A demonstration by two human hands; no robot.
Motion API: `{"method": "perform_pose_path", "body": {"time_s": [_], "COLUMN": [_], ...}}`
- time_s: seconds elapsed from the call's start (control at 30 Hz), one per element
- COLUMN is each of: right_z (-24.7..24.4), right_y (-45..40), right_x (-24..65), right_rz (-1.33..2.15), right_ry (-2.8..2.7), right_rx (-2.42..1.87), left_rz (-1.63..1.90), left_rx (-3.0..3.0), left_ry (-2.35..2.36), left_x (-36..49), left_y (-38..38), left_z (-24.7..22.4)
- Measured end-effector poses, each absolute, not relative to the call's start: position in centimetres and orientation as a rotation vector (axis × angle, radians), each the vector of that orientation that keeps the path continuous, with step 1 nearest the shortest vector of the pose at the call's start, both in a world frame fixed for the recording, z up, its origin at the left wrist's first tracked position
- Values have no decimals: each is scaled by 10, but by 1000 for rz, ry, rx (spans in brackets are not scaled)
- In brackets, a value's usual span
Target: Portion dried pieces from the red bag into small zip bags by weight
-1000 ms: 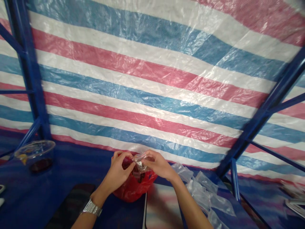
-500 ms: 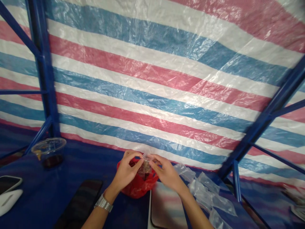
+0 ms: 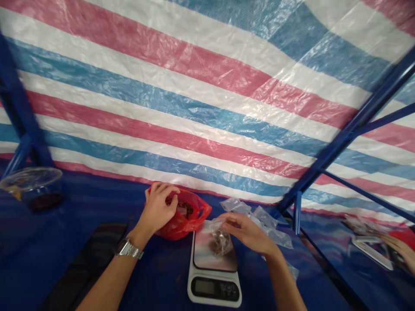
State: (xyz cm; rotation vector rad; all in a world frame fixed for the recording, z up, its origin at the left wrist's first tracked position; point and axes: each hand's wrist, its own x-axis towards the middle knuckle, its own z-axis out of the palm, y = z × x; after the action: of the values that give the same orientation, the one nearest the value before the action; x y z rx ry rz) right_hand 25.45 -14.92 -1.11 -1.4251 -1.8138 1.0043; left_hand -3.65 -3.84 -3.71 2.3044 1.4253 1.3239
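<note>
My left hand [image 3: 160, 205] is at the left side of a red plastic bag [image 3: 184, 226], its fingers curled round the rim. Dark reddish-brown bits [image 3: 185, 209] show inside the bag's mouth. With my right hand [image 3: 243, 229] I pinch the top of a small clear zip bag [image 3: 222, 242] with brownish contents. That small bag is over the metal plate of a white digital scale [image 3: 214, 287], seemingly resting on it. The scale's display is too dim to read.
Several clear bags [image 3: 269, 226] lie right of the scale. A dark phone [image 3: 87, 259] and a clear plastic bowl [image 3: 39, 190] with dark liquid are to the left. Another person's hand [image 3: 397, 246] is at far right. Blue frame bars [image 3: 324, 160] and striped sheeting stand behind.
My hands have parted: the left went to the red bag's rim, the right brought the small clear bag down over the scale. The view has shifted right and down, showing the scale's display.
</note>
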Motion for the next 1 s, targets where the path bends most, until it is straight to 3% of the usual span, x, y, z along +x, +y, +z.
{"method": "perform_pose_path", "body": {"time_s": [0.13,0.37,0.53,1.0], "right_z": [-21,-38,-45,-41], "right_y": [-144,-135,-133,-124], "right_x": [251,259,260,265], "right_rz": [724,709,670,559], "right_ry": [-1854,-1818,-1862,-1643], "right_rx": [-1495,-1458,-1464,-1477], "left_rz": [1363,1001,946,1638], "left_rx": [2360,2600,2625,2331], "left_ry": [1554,1096,1065,1544], "left_x": [-33,-22,-18,-14], "left_y": [-44,-60,-59,-55], "left_z": [-34,-33,-44,-37]}}
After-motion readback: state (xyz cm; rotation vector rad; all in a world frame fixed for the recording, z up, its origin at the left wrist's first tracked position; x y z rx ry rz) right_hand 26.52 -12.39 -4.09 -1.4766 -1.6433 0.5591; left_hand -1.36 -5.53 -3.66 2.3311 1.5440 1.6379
